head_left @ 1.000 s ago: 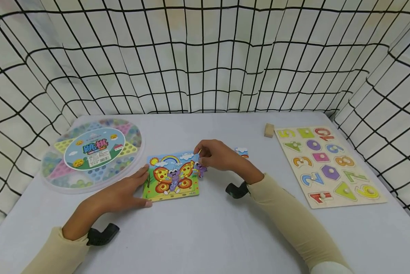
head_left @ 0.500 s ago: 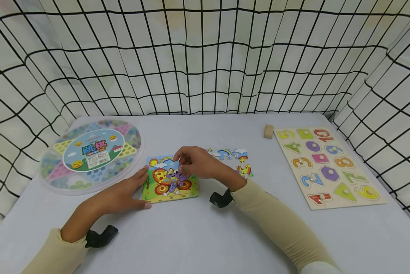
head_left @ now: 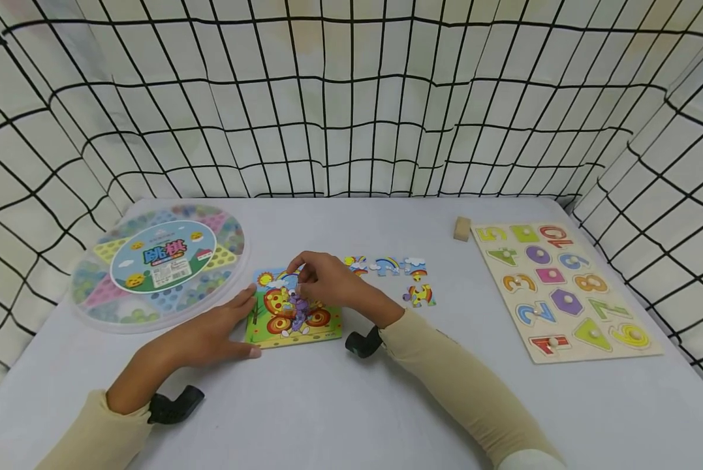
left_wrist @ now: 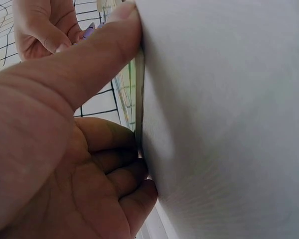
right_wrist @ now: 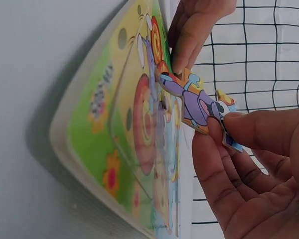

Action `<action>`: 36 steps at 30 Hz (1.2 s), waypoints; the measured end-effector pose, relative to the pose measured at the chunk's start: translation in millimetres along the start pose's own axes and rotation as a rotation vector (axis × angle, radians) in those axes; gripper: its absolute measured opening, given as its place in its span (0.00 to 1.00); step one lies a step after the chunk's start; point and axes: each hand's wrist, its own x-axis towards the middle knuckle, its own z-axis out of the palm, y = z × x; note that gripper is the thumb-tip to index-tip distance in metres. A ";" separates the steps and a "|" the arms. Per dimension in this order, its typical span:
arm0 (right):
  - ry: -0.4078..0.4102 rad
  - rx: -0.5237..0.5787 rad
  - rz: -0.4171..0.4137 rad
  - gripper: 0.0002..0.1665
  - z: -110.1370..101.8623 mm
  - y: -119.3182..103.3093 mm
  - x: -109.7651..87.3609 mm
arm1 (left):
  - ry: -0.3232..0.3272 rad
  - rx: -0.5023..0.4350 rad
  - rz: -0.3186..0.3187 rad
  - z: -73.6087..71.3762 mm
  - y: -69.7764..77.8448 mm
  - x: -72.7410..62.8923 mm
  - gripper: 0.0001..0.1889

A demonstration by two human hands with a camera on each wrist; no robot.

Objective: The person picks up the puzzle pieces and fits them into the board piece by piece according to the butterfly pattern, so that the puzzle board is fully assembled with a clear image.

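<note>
A square butterfly jigsaw board [head_left: 295, 338] lies on the white table in front of the person. At its left and front edges rests the left hand [head_left: 207, 336], thumb on the near side and fingertips along the left side. Above the board, the right hand [head_left: 333, 282] pinches a purple character jigsaw piece [right_wrist: 197, 102] between thumb and fingers. In the right wrist view that piece is tilted, close over the picture. Several loose jigsaw pieces [head_left: 388, 266] lie behind and to the right of the board.
A round clear-lidded marble checkers box [head_left: 210, 287] sits at the left, near the left hand. At the right lie a wooden number puzzle board [head_left: 568, 320] and a small wooden block [head_left: 462, 229]. Black netting [head_left: 351, 81] encloses the back and sides.
The right hand has moved left from the board's right edge to over its middle, carrying the piece. Loose pieces it covered now show. The left hand has stayed in place.
</note>
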 end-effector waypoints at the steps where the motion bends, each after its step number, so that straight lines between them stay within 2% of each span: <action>1: 0.009 -0.002 -0.001 0.15 0.1 0.4 0.5 | -0.001 0.001 -0.001 -0.1 0.2 0.1 0.53; 7: 0.005 -0.018 0.026 0.14 3.1 1.0 2.5 | -0.007 0.004 -0.016 -0.2 1.3 0.1 0.53; 14: 0.015 -0.054 0.098 0.15 7.2 1.3 8.0 | -0.008 0.000 -0.018 -0.2 0.7 1.2 0.54; 20: -0.045 -0.110 0.146 0.26 12.3 0.3 10.6 | -0.012 -0.009 -0.021 -0.3 2.3 0.9 0.54; 28: -0.071 -0.246 0.165 0.27 12.9 1.0 15.1 | -0.003 0.001 -0.013 -0.5 1.7 2.5 0.53; 36: -0.125 -0.237 0.201 0.29 12.7 2.2 18.6 | -0.007 -0.013 -0.014 0.3 0.9 2.1 0.54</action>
